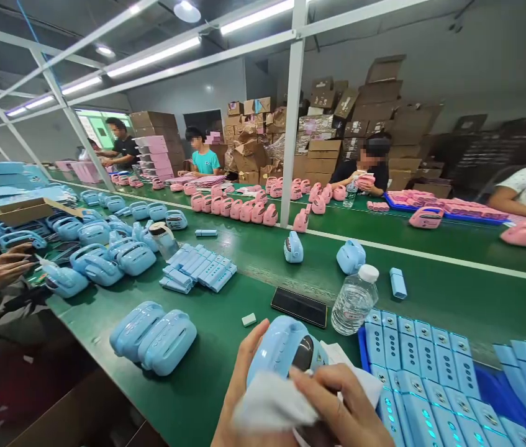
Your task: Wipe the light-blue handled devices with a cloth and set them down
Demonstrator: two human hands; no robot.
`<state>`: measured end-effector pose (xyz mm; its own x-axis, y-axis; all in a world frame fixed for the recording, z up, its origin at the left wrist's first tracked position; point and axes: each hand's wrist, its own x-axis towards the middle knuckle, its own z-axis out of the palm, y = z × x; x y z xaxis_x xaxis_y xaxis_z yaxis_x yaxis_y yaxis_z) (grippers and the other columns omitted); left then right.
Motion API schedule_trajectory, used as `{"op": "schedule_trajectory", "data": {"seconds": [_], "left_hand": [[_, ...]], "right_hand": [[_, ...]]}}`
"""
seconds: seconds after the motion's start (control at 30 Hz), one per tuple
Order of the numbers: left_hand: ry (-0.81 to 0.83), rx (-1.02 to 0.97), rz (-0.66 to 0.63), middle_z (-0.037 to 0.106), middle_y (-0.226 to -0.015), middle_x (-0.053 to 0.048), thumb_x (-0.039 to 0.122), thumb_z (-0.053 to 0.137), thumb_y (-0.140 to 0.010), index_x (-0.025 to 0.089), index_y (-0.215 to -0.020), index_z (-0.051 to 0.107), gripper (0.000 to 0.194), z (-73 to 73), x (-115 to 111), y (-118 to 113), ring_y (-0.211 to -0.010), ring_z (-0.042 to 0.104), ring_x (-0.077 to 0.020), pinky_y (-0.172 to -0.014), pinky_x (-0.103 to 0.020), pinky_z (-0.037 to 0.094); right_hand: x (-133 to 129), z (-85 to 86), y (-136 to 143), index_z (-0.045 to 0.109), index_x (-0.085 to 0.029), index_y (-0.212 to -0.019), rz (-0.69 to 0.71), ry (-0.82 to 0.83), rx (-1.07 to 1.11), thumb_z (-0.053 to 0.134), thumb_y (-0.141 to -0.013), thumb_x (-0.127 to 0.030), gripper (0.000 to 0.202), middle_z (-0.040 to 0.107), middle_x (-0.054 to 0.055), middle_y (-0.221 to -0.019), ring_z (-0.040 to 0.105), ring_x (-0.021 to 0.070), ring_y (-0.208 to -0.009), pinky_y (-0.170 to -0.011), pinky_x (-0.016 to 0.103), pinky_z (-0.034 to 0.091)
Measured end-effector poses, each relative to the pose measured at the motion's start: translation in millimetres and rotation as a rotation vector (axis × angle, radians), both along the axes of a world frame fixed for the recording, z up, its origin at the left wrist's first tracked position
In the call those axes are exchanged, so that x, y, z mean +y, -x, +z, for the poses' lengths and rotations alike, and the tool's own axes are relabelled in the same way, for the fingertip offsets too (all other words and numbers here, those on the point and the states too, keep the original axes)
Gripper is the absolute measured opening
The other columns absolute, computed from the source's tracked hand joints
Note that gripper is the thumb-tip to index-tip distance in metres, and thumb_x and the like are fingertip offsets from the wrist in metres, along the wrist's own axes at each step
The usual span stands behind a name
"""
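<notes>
At the bottom middle, my left hand (237, 379) grips a glossy light-blue plastic casing (276, 340) with a rounded handle and a dark oval panel. My right hand (344, 397) pinches a white cloth (267, 397) against the casing's near side; the cloth is blurred by motion and covers part of the casing. More white material pokes out behind my right fingers. Two similar blue casings (169, 341) stand on the green table to the left. A small white block (248, 320) and a black phone (299, 307) lie just beyond my hands.
A clear water bottle (353, 301) stands right of the phone. A blue tray (362, 347) holds rows of light-blue bars (416, 347). More bars (200, 267) are piled left of centre. A co-worker's hands (4, 270) are at the left edge. Pink casings (235, 208) line the far side.
</notes>
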<state>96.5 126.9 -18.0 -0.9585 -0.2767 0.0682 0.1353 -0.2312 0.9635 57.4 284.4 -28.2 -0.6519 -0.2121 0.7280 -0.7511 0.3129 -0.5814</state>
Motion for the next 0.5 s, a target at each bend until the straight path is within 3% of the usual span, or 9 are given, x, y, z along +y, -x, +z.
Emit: {"op": "schedule_trajectory", "data": {"seconds": [0.07, 0.2, 0.37, 0.43, 0.5], "left_hand": [[0.067, 0.014, -0.011, 0.071, -0.139, -0.012, 0.046, 0.090, -0.069, 0.026, -0.144, 0.057, 0.084, -0.1, -1.4, -0.7, -0.131, 0.066, -0.0399, -0.118, -0.051, 0.049], [0.176, 0.084, -0.057, 0.067, -0.147, -0.012, 0.040, 0.098, -0.053, 0.026, -0.149, 0.053, 0.107, -1.0, -4.9, 0.0, -0.141, 0.058, -0.0405, -0.124, -0.048, 0.042], [0.103, 0.031, -0.091, 0.069, -0.146, -0.015, 0.053, 0.092, -0.070, 0.025, -0.141, 0.061, 0.083, 0.2, -7.1, 2.9, -0.141, 0.060, -0.0387, -0.119, -0.047, 0.049], [0.152, 0.055, -0.112, 0.067, -0.147, -0.014, 0.052, 0.096, -0.062, 0.026, -0.145, 0.058, 0.095, 1.0, -8.0, 1.5, -0.141, 0.059, -0.0392, -0.123, -0.048, 0.044], [0.143, 0.067, -0.153, 0.064, -0.151, -0.014, 0.056, 0.099, -0.056, 0.028, -0.152, 0.050, 0.111, 2.0, -8.6, -1.0, -0.142, 0.058, -0.0413, -0.123, -0.051, 0.042]], "right_hand": [[0.6, 12.6, 7.6, 0.071, -0.033, -0.123, 0.084, 0.007, 0.036, 0.058, -0.105, -0.024, 0.023, 0.065, 0.002, -0.099, 0.068, 0.0172, -0.083, -0.072, 0.025, 0.056], [8.4, 27.4, 21.7, 0.071, -0.032, -0.110, -0.005, 0.042, -0.126, 0.066, -0.099, -0.017, 0.020, 0.071, 0.000, -0.097, 0.071, 0.0170, -0.085, -0.070, 0.022, 0.057], [14.2, 17.3, 18.1, 0.073, -0.032, -0.126, 0.191, -0.043, 0.079, 0.057, -0.104, -0.017, 0.032, 0.071, 0.005, -0.103, 0.067, 0.0202, -0.087, -0.076, 0.030, 0.055], [19.2, 17.3, 24.4, 0.077, -0.032, -0.118, 0.121, 0.011, -0.150, 0.061, -0.104, -0.026, 0.022, 0.071, 0.004, -0.104, 0.068, 0.0201, -0.090, -0.074, 0.028, 0.054], [23.1, 20.8, 31.7, 0.080, -0.031, -0.106, 0.073, 0.078, -0.516, 0.067, -0.101, -0.041, 0.017, 0.072, 0.002, -0.098, 0.068, 0.0212, -0.090, -0.074, 0.027, 0.054]]}}
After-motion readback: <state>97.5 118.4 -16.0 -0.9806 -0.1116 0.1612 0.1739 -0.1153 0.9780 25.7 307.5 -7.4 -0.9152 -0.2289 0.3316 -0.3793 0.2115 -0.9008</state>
